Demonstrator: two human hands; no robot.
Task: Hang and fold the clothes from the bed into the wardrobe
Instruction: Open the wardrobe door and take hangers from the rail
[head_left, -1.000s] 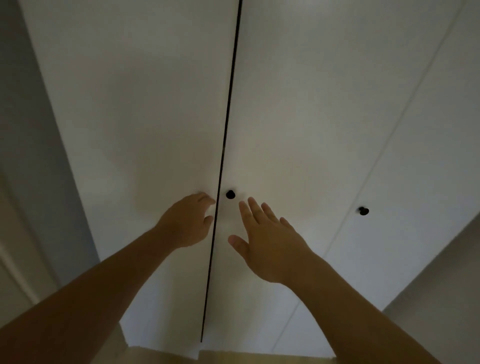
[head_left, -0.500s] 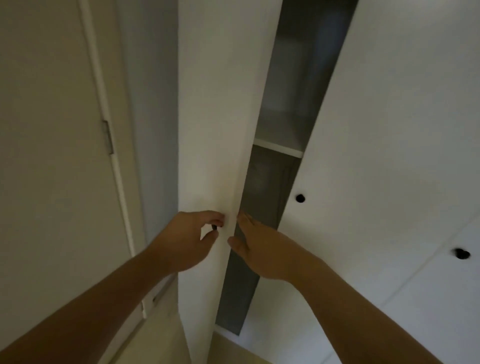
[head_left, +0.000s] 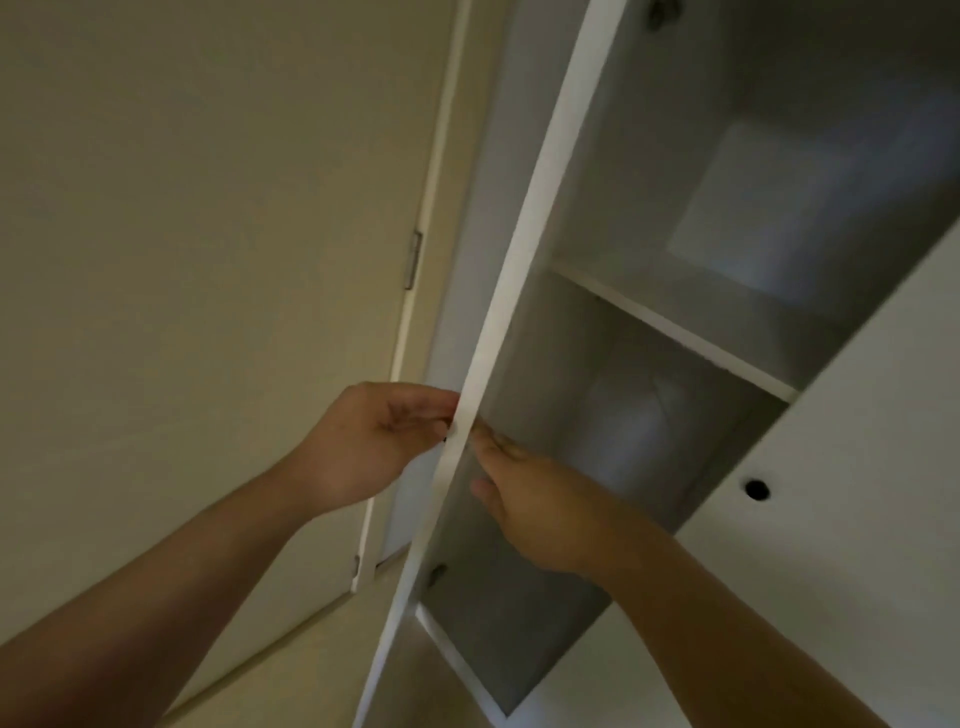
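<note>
- Faces a tall white wardrobe that fills the frame from 12 o'clock round to 5 o'clock, with its grey inside exposed.
- Finds the wardrobe's flat white left door swung out and seen edge-on, as a pale strip slanting from 7 o'clock up to 12 o'clock, directly between the two hands.
- Holds that door with the left hand, at 9 o'clock of the strip: fingers curled in against the outer face, tips meeting the edge, a dark speck just showing beside them. Cannot tell whether that speck is a knob.
- Lays the right hand on the inner face, at 4 o'clock of the left hand: fingers straight and together, flat along the panel, thumb held apart below.
- Puts both hands at the same height on the door, one on each side of it, just apart from each other.
- Inside, at 2 o'clock of the hands, shows one thin white shelf crossing the compartment.
- At 3 o'clock, shows the white right door, closed, with a round black knob, well apart from the right hand.
- At 9 to 11 o'clock, shows a plain beige room door with a small metal hinge on its frame.
</note>
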